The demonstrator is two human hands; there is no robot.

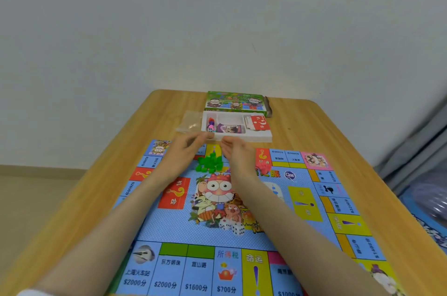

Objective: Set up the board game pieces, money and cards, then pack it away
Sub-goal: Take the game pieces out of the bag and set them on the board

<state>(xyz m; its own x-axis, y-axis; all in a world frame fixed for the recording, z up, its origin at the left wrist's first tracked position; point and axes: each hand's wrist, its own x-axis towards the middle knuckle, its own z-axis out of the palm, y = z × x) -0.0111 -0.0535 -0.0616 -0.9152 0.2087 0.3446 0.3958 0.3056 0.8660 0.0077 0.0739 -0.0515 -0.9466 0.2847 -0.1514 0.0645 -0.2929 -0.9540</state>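
Observation:
The colourful game board lies flat on the wooden table. A heap of small green houses sits on the board's far part, and red pieces lie just right of my right wrist. My left hand and my right hand flank the green heap with relaxed fingers, holding nothing. Behind them stands the white box tray with player tokens, a money stack and red chance cards. The green box lid lies beyond it.
A clear plastic bag lies left of the tray. The table's far edge meets a white wall. A bed with blue bedding borders the table on the right. Floor shows to the left.

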